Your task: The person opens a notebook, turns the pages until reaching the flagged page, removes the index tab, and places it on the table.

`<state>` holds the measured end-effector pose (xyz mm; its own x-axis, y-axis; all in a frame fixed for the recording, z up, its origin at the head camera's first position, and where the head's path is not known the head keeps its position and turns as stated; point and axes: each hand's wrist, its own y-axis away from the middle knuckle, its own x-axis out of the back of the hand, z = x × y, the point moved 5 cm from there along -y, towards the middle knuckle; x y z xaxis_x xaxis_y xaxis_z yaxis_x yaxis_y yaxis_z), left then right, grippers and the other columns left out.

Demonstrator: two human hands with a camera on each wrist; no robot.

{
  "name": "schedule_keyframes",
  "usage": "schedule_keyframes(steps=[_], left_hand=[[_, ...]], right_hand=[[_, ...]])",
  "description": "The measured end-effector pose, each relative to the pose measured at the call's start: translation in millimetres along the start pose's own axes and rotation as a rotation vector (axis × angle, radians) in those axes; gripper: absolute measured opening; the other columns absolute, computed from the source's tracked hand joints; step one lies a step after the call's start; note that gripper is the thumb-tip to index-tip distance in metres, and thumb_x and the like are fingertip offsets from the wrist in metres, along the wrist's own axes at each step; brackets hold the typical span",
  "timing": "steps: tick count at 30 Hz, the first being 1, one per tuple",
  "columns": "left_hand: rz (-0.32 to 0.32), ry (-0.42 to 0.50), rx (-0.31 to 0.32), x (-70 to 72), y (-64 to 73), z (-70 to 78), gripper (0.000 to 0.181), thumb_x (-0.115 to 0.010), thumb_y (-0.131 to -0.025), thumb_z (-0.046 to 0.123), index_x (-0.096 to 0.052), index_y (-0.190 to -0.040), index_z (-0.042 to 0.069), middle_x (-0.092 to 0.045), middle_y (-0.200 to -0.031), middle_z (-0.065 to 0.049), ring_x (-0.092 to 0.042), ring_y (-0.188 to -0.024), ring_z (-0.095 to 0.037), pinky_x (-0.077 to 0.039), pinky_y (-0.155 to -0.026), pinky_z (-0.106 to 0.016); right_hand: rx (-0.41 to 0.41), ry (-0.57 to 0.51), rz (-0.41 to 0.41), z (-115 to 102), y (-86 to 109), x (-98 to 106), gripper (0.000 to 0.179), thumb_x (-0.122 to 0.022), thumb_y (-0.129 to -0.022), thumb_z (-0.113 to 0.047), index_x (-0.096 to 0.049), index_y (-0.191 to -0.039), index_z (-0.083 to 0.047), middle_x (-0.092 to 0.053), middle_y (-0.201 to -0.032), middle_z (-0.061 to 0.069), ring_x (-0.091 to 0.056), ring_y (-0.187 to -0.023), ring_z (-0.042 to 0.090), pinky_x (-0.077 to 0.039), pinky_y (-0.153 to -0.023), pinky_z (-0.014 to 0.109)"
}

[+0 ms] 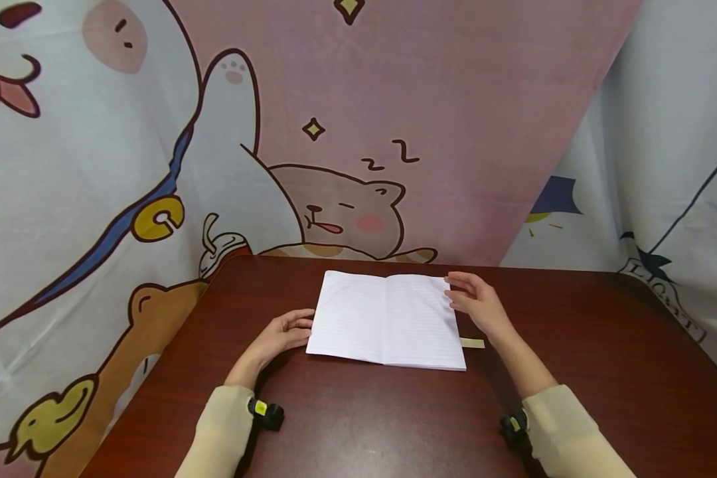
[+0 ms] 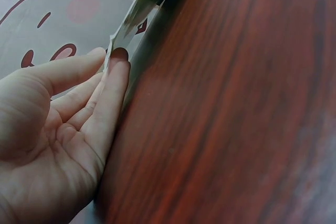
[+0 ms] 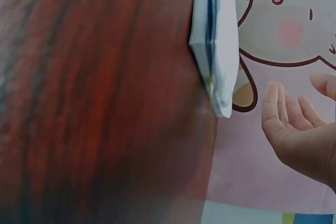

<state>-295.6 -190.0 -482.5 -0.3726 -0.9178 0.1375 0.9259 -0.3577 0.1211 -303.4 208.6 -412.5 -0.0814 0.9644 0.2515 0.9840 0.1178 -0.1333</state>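
Note:
An open notebook (image 1: 352,318) with white ruled pages lies spread on the table. My left hand (image 1: 281,337) pinches its left edge; in the left wrist view the thumb (image 2: 79,69) is on the page side and the fingers (image 2: 107,103) reach underneath. At the notebook's upper right corner is my right hand (image 1: 480,309), its fingers loosely bent. Seen from the right wrist, that hand (image 3: 299,129) holds nothing and stands apart from the page edges (image 3: 223,40). A pale yellow strip (image 1: 473,343) sticks out from the notebook's right side.
The dark reddish wooden table (image 1: 382,418) ends at the back against a hanging cloth (image 1: 454,133) printed with cartoon animals. More pale cloth (image 1: 681,133) hangs along the right. Black wrist cameras (image 1: 267,413) sit by both sleeves.

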Motion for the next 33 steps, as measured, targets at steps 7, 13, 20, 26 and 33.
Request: schedule_keyframes(steps=[7, 13, 20, 26, 33], left_hand=[[-0.004, 0.001, -0.002, -0.3, -0.4, -0.1, 0.05, -0.05, -0.1, -0.004, -0.037, -0.149, -0.006, -0.052, -0.135, -0.032, -0.063, -0.1, -0.004, -0.056, -0.09, -0.021], [-0.002, 0.004, -0.004, -0.4, -0.7, 0.0, 0.05, -0.05, -0.1, -0.004, -0.037, -0.149, -0.006, -0.052, -0.135, -0.031, -0.063, -0.101, -0.005, -0.056, -0.09, -0.022], [-0.003, 0.008, -0.006, -0.7, -0.7, -0.3, 0.05, -0.05, -0.1, -0.003, -0.037, -0.149, -0.006, -0.052, -0.135, -0.031, -0.063, -0.102, -0.005, -0.056, -0.09, -0.023], [0.004, 0.005, -0.004, -0.2, 0.0, -1.0, 0.05, -0.051, -0.1, -0.003, -0.037, -0.149, -0.006, -0.052, -0.135, -0.031, -0.063, -0.102, -0.006, -0.056, -0.09, -0.022], [0.014, 0.001, 0.004, -0.4, 0.1, -1.2, 0.05, -0.052, -0.1, -0.001, -0.039, -0.148, -0.004, -0.055, -0.133, -0.026, -0.064, -0.101, -0.005, -0.056, -0.089, -0.022]], right_hand=[[-0.038, 0.026, 0.004, 10, 1.0, 4, 0.049, -0.056, -0.1, -0.008, -0.04, -0.145, 0.007, -0.047, -0.146, 0.032, -0.062, -0.102, -0.006, -0.056, -0.096, 0.035], [-0.074, 0.052, 0.012, 15, 1.2, 5, 0.05, -0.056, -0.101, -0.011, -0.04, -0.146, 0.004, -0.047, -0.147, 0.029, -0.06, -0.124, 0.03, -0.053, -0.098, 0.041], [-0.12, 0.095, 0.016, 22, -0.1, 5, 0.049, -0.053, -0.102, -0.011, -0.039, -0.146, 0.005, -0.046, -0.147, 0.03, -0.051, -0.132, 0.043, -0.048, -0.103, 0.048], [-0.161, 0.116, -0.01, 26, 0.0, 5, 0.05, -0.052, -0.102, -0.011, -0.037, -0.147, 0.006, -0.044, -0.149, 0.03, -0.048, -0.134, 0.043, -0.045, -0.108, 0.053], [-0.232, 0.114, -0.076, 33, -0.2, 1, 0.053, -0.052, -0.103, -0.014, -0.032, -0.148, 0.006, -0.039, -0.151, 0.033, -0.044, -0.136, 0.046, -0.039, -0.112, 0.057]])
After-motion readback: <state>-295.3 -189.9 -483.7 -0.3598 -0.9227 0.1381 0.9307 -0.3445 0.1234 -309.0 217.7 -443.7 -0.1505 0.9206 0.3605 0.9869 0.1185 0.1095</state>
